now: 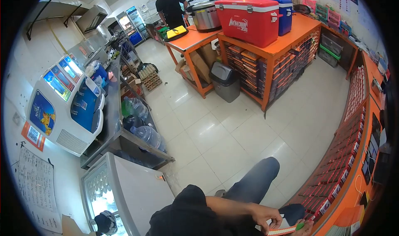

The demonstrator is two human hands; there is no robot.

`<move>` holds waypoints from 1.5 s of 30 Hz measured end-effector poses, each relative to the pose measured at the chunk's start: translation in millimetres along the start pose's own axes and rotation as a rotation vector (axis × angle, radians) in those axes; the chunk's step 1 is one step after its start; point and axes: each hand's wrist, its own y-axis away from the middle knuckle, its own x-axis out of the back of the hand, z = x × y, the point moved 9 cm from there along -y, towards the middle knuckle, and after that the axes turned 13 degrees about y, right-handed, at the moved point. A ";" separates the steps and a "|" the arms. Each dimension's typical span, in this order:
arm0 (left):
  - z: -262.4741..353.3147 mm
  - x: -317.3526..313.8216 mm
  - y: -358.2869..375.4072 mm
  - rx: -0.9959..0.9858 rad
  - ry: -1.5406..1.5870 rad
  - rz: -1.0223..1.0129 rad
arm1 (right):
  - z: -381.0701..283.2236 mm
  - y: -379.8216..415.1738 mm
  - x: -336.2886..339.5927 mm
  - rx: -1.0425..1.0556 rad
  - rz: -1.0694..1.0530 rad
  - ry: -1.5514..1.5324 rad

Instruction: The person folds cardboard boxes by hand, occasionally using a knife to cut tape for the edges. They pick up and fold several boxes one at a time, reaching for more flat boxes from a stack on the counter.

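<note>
The right hand (304,228) pinches one end of the thin red-and-white strip (282,231), by its green part (299,226). The left hand (267,216) has its fingers bent at the other end; the view is poor there, so I can't tell if they pinch it. The strip is between both hands, low, over the lap. If one hand pulls harder, it could bend or rip. A loose pinch could drop it. The counter (340,195) is just beside the right hand, so a bump could jog it.

Red-and-white strip (281,231), green-ended, slightly tilted
</note>
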 end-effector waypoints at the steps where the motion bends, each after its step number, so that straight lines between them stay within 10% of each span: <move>1: -4.7 0.7 -1.6 0.001 0.003 0.001 | 1.6 -0.4 2.4 -0.003 0.000 0.002; 4: -7.6 -12.5 -5.0 -0.106 -0.187 -0.149 | 28.5 -0.1 -0.4 -0.230 -0.073 -0.020; 7: -6.2 -14.3 -7.9 -0.011 0.129 -0.095 | -39.8 14.5 -21.4 0.608 0.007 0.092; 8: 8.0 -11.5 -8.2 -0.001 0.211 -0.038 | -48.5 16.0 -53.4 0.559 -0.490 0.069; 10: 11.3 -5.5 -12.3 0.054 0.312 0.053 | -92.9 33.1 -92.1 0.597 -0.755 0.098; 14: 38.5 14.8 -8.1 -0.025 -0.162 0.166 | -104.9 32.1 -96.5 0.711 -0.590 0.248; 16: 71.6 14.3 -0.9 -0.337 -0.630 0.254 | -95.1 15.4 -81.7 0.417 -0.264 0.436; 21: 52.4 -13.2 -4.4 -0.413 -1.029 0.180 | -53.8 31.7 -39.0 0.074 -0.186 0.526; 24: 3.6 -7.5 -6.1 -0.255 -0.999 0.237 | -71.6 60.1 -22.1 0.387 0.046 1.083; 28: -68.6 -16.4 11.9 0.126 -0.690 0.030 | 46.3 121.6 -1.7 -0.401 -0.591 0.673; 33: -78.2 -14.2 43.0 0.377 -0.568 0.129 | 47.0 169.3 3.4 -0.704 -0.458 0.451; 35: -92.7 8.5 50.7 0.447 -0.430 0.203 | 43.6 161.7 -1.3 -0.407 -0.245 0.320; 37: -104.6 19.3 58.6 0.462 -0.261 0.271 | 49.6 161.4 -9.4 -0.685 -0.344 0.316; 40: -110.0 21.8 56.1 0.514 -0.168 0.026 | 25.0 137.9 -36.9 0.018 -0.583 0.564; 45: -93.9 38.8 65.2 0.394 -0.246 0.214 | 116.7 149.7 -27.3 -0.537 -1.053 0.468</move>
